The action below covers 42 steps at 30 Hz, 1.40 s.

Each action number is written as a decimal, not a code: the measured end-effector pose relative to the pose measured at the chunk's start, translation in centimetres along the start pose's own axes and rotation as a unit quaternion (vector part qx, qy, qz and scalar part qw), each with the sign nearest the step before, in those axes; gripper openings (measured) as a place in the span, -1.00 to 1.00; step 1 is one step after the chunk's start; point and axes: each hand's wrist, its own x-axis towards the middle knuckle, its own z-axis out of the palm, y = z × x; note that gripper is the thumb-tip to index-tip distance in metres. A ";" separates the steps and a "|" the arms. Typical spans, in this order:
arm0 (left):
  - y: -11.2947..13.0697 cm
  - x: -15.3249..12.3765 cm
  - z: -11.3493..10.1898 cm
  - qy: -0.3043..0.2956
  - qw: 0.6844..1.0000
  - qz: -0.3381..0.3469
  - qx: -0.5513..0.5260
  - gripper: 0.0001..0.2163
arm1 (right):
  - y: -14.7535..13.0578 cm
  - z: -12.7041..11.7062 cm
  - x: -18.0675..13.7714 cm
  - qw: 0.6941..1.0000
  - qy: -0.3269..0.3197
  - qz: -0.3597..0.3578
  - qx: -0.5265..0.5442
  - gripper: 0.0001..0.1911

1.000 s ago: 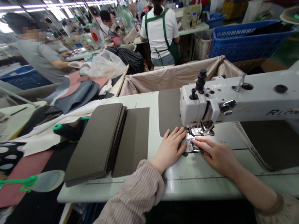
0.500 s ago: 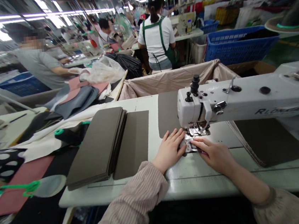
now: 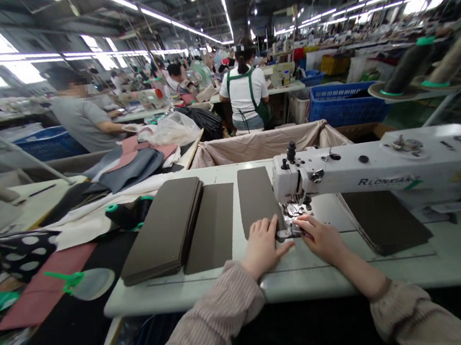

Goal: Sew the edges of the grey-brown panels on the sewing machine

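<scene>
A dark grey-brown flat panel (image 3: 255, 194) lies on the sewing table, its right edge beside the presser foot (image 3: 296, 209) of a white sewing machine (image 3: 337, 169). My left hand (image 3: 261, 246) rests flat on the panel's near end, fingers stretched and thumb pointing right. Just right of the needle area, my right hand (image 3: 324, 242) has its index finger reaching to the metal plate by the foot. Its other fingers curl around a small, dark reddish thing, mostly hidden by the hand. Left of my hands lie a single panel (image 3: 213, 226) and a thick stack of panels (image 3: 162, 229).
Another stack of panels (image 3: 384, 219) sits under the machine arm. At left are a black thread cone (image 3: 122, 215), a clear bottle with a green tip (image 3: 94, 283) and fabric scraps. A cloth-lined bin (image 3: 248, 146) stands behind the table. Co-workers sit farther back.
The camera has tilted up. Relative to the machine, the panel has come nearer to me and my left hand has drawn back from the presser foot. My right hand stays beside the foot.
</scene>
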 end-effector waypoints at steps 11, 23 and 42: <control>3.2 -15.1 -9.6 -0.215 0.949 0.200 -0.112 -0.65 | -3.0 -2.4 -1.9 0.987 -0.119 -0.087 0.058 -0.39; 1.4 -8.0 -10.2 -0.079 0.995 0.053 -0.032 -0.70 | -3.1 -4.8 -11.1 0.968 -0.038 0.101 0.228 -0.64; 9.5 -5.9 3.3 -0.051 0.982 0.041 -0.177 -0.97 | -3.9 -3.9 -15.9 0.966 -0.094 0.208 0.122 -0.82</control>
